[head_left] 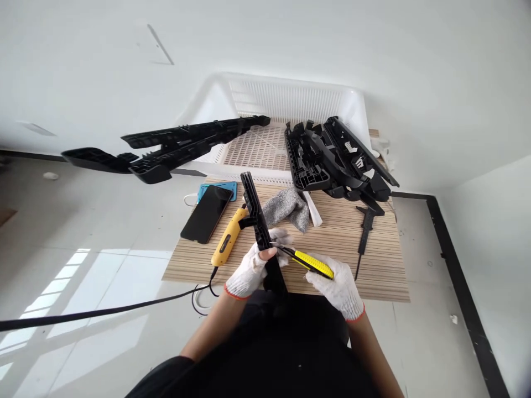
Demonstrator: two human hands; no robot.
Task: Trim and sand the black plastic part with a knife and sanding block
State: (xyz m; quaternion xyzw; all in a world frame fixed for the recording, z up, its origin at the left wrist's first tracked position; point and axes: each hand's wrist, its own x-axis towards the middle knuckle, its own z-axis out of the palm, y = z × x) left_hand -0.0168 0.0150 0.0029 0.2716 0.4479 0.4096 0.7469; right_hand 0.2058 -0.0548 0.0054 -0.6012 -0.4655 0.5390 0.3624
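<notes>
A long, narrow black plastic part (258,213) with ribs along its length stands nearly upright over the table's front edge. My left hand (252,271), in a white knit glove with the thumb tip bare, is closed round its lower half. My right hand (335,283), gloved the same way, grips a yellow and black utility knife (314,264). The thin front end of the knife meets the side of the part close to my left thumb; whether the blade is cutting in I cannot tell. My fingers hide some of the part's lower half.
A white plastic basket (290,82) stands at the back, with black plastic parts (319,155) piled on its right and more parts (178,145) across its left. On the wooden table (332,232) lie a phone (207,214), a corded yellow tool (229,237), a grey cloth (287,209) and a caliper (365,229).
</notes>
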